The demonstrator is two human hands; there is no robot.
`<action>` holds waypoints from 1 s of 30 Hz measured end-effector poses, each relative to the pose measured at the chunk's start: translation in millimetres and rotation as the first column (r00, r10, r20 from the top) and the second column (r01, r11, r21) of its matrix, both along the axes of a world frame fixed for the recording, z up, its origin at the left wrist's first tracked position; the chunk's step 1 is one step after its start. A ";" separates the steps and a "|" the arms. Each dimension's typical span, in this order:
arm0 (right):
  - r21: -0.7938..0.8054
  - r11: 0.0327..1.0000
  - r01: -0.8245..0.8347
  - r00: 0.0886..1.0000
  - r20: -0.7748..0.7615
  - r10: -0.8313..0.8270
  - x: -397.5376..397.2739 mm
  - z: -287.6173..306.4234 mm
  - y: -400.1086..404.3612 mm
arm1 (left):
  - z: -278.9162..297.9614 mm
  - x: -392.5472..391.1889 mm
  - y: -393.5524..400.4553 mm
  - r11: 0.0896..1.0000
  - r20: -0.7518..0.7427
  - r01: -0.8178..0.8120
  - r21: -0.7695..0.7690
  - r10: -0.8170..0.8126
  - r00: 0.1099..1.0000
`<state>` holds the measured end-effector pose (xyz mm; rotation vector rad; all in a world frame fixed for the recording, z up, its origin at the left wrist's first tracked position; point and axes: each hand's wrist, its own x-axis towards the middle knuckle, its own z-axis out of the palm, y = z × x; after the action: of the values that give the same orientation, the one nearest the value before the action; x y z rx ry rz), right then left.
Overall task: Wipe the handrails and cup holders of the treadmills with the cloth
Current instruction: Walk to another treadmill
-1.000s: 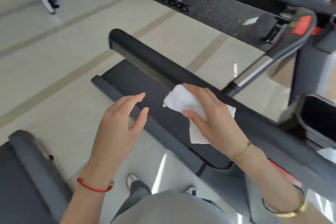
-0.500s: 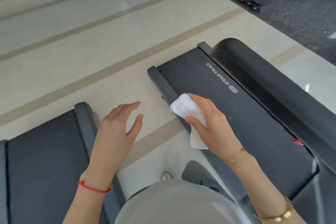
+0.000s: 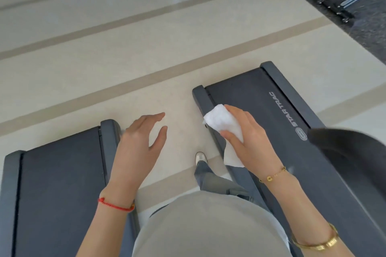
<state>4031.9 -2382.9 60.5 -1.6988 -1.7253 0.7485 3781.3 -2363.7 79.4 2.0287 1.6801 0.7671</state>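
Right hand: right hand grips a white cloth, thumb under and fingers curled over the wad; a loose tail of the cloth hangs down below the palm.
Cloth position: held in the air above the left side rail of the right treadmill, near its rear end; contact with the rail cannot be told.
Right wrist: thin gold chain bracelet; a wider gold bangle further up the forearm.
Left hand: left hand released, fingers straight and slightly spread, holding nothing, above the floor between the two machines.
Left wrist: red string bracelet.
Left treadmill: left treadmill, dark belt, grey side rails, lower left.
Right treadmill belt: marked "STAR TRAC".
Handrail: dark rounded handrail at the right edge, apart from the cloth.
Person: grey top; one shoe on the floor between the machines.
Background: pale floor with tan stripes; black bench frame on dark matting, upper right.
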 end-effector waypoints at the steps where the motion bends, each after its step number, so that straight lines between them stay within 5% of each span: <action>1: 0.002 1.000 0.002 1.000 -0.001 -0.002 3.3 1.9 20.8 | 3.1 2.9 19.5 1.000 0.007 -0.010 0.006 0.010 1.000; 10: 0.015 0.999 0.035 0.999 0.002 -0.035 29.7 13.4 187.3 | 14.9 25.5 173.8 0.996 -0.009 -0.061 0.058 0.062 0.998; 30: 0.019 0.944 0.329 0.944 0.029 -0.329 67.6 7.3 536.2 | 7.8 62.6 602.8 0.965 -0.070 0.240 0.101 -0.234 0.970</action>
<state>4099.5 -1846.7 67.8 -1.9334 -1.4092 0.5558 3843.9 -1760.9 87.2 2.2951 1.4158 0.7370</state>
